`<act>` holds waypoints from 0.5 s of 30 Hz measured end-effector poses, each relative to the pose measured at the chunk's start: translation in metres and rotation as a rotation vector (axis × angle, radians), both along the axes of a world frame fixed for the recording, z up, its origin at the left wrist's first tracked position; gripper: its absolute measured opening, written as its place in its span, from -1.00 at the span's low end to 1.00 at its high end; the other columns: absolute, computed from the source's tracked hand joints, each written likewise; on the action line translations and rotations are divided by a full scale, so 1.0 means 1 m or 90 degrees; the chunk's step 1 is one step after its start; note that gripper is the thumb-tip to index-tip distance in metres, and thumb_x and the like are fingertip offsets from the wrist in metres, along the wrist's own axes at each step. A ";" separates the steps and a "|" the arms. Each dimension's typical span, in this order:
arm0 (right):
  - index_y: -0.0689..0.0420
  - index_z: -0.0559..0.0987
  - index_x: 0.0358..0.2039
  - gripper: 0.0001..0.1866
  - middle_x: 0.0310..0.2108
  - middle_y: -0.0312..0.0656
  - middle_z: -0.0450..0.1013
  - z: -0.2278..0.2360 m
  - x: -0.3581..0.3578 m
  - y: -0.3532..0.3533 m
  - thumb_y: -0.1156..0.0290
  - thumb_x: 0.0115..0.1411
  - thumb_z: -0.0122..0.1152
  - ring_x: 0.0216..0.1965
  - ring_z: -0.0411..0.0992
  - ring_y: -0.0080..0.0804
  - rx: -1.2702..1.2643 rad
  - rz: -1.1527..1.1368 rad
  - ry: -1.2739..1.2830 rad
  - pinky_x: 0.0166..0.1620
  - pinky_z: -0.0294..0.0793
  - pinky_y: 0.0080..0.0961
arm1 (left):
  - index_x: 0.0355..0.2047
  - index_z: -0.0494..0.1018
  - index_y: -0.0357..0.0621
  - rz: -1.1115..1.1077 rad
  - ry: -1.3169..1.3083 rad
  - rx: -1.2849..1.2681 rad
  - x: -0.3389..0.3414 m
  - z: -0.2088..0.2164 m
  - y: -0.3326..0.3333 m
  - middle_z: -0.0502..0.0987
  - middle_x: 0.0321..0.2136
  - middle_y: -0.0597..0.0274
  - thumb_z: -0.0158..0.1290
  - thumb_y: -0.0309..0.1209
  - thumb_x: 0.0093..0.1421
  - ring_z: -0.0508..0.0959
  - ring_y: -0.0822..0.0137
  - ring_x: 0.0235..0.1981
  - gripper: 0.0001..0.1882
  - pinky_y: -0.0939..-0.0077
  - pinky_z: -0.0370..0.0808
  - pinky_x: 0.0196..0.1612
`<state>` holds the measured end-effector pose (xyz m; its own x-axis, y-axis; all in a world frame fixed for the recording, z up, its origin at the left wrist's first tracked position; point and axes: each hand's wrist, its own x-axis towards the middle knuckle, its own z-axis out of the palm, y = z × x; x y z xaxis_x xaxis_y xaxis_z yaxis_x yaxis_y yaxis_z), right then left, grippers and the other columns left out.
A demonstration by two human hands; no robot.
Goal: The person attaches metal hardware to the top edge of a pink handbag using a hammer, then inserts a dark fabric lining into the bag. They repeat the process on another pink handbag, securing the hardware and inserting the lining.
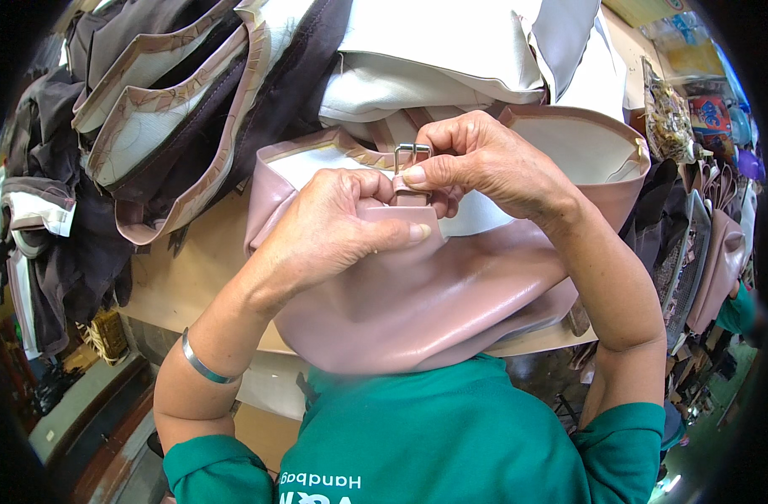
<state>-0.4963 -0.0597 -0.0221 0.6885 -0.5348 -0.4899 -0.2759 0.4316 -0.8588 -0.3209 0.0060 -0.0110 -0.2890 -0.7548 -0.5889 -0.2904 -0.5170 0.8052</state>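
A tan worktable [191,273] is running beneath the work; at its near side a large pink bag body [434,311] is lying against the person's green shirt [434,428], its glossy panel bulging toward the torso and its pale-lined rim facing away; dark pieces [291,92] are lying beyond it to the left; the body is sagging in broad curves, so it is probably behaving as soft, pliable and fairly light for its bulk, while its sheen is suggesting a smooth surface that could be sliding under a loose grip and marking under a fingernail.

The left hand [329,214] is grasping the layered edge, its thumb pressing on the outer face and its fingers curling in behind; the right hand [493,160] is pinching a short pink strap [411,199] where it is meeting the metalwork, thumb on top; that strap is likely being stiffer than the panel; the folded edge is seeming the surest place for a steadying hold.

Smallest of all, a silver buckle [413,149] is standing above the strap, just beside the right forefinger; it is probably being hard and rigid, best taken by its frame or strap base.
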 end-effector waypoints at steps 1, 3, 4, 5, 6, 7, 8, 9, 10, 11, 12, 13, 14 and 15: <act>0.17 0.48 -0.59 -0.83 -0.67 -0.34 0.38 0.000 0.000 0.000 0.36 0.02 0.18 -0.64 0.35 -0.68 0.002 -0.002 0.000 -0.54 0.34 -0.73 | -0.50 0.41 -0.19 -0.004 -0.006 -0.003 0.000 -0.001 0.000 0.42 -0.59 0.38 0.22 -0.34 -0.13 0.37 0.63 -0.54 -0.75 0.78 0.30 -0.45; 0.17 0.48 -0.59 -0.83 -0.68 -0.34 0.38 0.001 0.001 0.001 0.36 0.02 0.17 -0.64 0.35 -0.67 0.005 -0.004 -0.001 -0.54 0.34 -0.73 | -0.51 0.41 -0.19 -0.012 -0.019 -0.008 0.001 -0.002 0.000 0.43 -0.59 0.37 0.22 -0.33 -0.13 0.37 0.62 -0.54 -0.74 0.78 0.30 -0.45; 0.18 0.48 -0.59 -0.83 -0.68 -0.34 0.38 0.001 0.001 0.001 0.36 0.02 0.17 -0.64 0.35 -0.67 0.004 -0.004 0.001 -0.54 0.34 -0.73 | -0.51 0.41 -0.19 -0.012 -0.017 -0.004 0.001 -0.002 0.000 0.43 -0.59 0.37 0.22 -0.34 -0.13 0.37 0.62 -0.54 -0.74 0.78 0.30 -0.45; 0.18 0.48 -0.59 -0.83 -0.68 -0.34 0.38 0.002 0.001 0.001 0.36 0.02 0.17 -0.64 0.35 -0.67 0.004 -0.005 0.002 -0.54 0.34 -0.73 | -0.50 0.42 -0.20 -0.012 -0.016 0.000 0.001 -0.002 0.000 0.43 -0.59 0.37 0.22 -0.34 -0.13 0.37 0.62 -0.54 -0.74 0.78 0.30 -0.45; 0.18 0.48 -0.60 -0.83 -0.68 -0.34 0.38 0.002 0.001 0.001 0.37 0.02 0.17 -0.64 0.35 -0.67 0.003 -0.005 0.004 -0.54 0.34 -0.73 | -0.50 0.42 -0.20 -0.012 -0.014 0.004 0.001 -0.002 0.000 0.43 -0.59 0.37 0.22 -0.34 -0.13 0.37 0.62 -0.54 -0.74 0.78 0.31 -0.45; 0.18 0.48 -0.60 -0.83 -0.68 -0.34 0.38 0.002 0.001 0.001 0.37 0.02 0.17 -0.64 0.35 -0.67 0.002 -0.007 0.004 -0.54 0.34 -0.73 | -0.49 0.42 -0.21 -0.014 -0.016 0.006 0.001 -0.002 0.000 0.44 -0.58 0.36 0.22 -0.35 -0.13 0.38 0.62 -0.53 -0.74 0.78 0.31 -0.44; 0.18 0.48 -0.59 -0.83 -0.68 -0.34 0.38 0.001 0.000 0.002 0.37 0.02 0.17 -0.64 0.34 -0.67 0.002 -0.008 0.003 -0.54 0.34 -0.73 | -0.47 0.43 -0.22 -0.015 -0.018 0.007 0.001 -0.002 0.000 0.44 -0.57 0.35 0.22 -0.35 -0.13 0.39 0.62 -0.52 -0.74 0.77 0.32 -0.43; 0.18 0.48 -0.59 -0.83 -0.68 -0.34 0.38 0.001 0.000 0.002 0.37 0.02 0.17 -0.64 0.34 -0.67 0.002 -0.009 0.003 -0.54 0.33 -0.73 | -0.46 0.43 -0.23 -0.016 -0.020 0.009 0.001 -0.002 -0.001 0.45 -0.56 0.34 0.22 -0.35 -0.13 0.39 0.62 -0.52 -0.74 0.77 0.33 -0.42; 0.18 0.48 -0.60 -0.83 -0.68 -0.34 0.38 0.001 0.000 0.002 0.37 0.02 0.17 -0.65 0.34 -0.67 0.001 -0.009 0.003 -0.54 0.33 -0.73 | -0.44 0.44 -0.23 -0.014 -0.016 0.011 0.001 -0.003 0.000 0.46 -0.55 0.34 0.21 -0.36 -0.12 0.40 0.61 -0.51 -0.73 0.76 0.34 -0.41; 0.18 0.48 -0.60 -0.83 -0.68 -0.34 0.38 0.001 0.001 0.002 0.37 0.02 0.17 -0.65 0.34 -0.67 0.000 -0.009 0.003 -0.54 0.33 -0.73 | -0.43 0.44 -0.24 -0.012 -0.012 0.014 0.001 -0.004 0.000 0.46 -0.54 0.33 0.21 -0.36 -0.12 0.41 0.61 -0.50 -0.73 0.76 0.35 -0.40; 0.18 0.48 -0.60 -0.83 -0.68 -0.34 0.38 0.001 0.001 0.002 0.37 0.02 0.17 -0.65 0.33 -0.67 -0.002 -0.010 0.003 -0.54 0.33 -0.73 | -0.41 0.45 -0.25 -0.010 -0.008 0.018 0.002 -0.005 0.000 0.47 -0.53 0.32 0.21 -0.37 -0.12 0.41 0.61 -0.49 -0.72 0.76 0.35 -0.38; 0.18 0.48 -0.60 -0.83 -0.68 -0.34 0.37 0.001 0.001 0.001 0.37 0.02 0.17 -0.64 0.33 -0.67 -0.003 -0.008 0.004 -0.54 0.33 -0.73 | -0.41 0.45 -0.26 -0.012 -0.010 0.017 0.002 -0.005 -0.001 0.47 -0.52 0.32 0.21 -0.37 -0.11 0.42 0.60 -0.48 -0.72 0.76 0.36 -0.38; 0.19 0.48 -0.60 -0.83 -0.68 -0.34 0.37 0.001 0.002 0.001 0.37 0.02 0.17 -0.64 0.33 -0.67 -0.004 -0.006 0.004 -0.54 0.33 -0.72 | -0.40 0.45 -0.26 -0.013 -0.012 0.016 0.002 -0.006 -0.001 0.47 -0.52 0.32 0.21 -0.37 -0.11 0.42 0.60 -0.48 -0.72 0.75 0.36 -0.37; 0.19 0.48 -0.60 -0.83 -0.69 -0.34 0.37 0.001 0.001 0.002 0.38 0.02 0.17 -0.64 0.33 -0.67 -0.007 -0.006 0.004 -0.54 0.33 -0.72 | -0.40 0.45 -0.26 -0.016 -0.015 0.013 0.002 -0.006 -0.001 0.47 -0.51 0.32 0.20 -0.38 -0.11 0.42 0.60 -0.47 -0.72 0.75 0.36 -0.36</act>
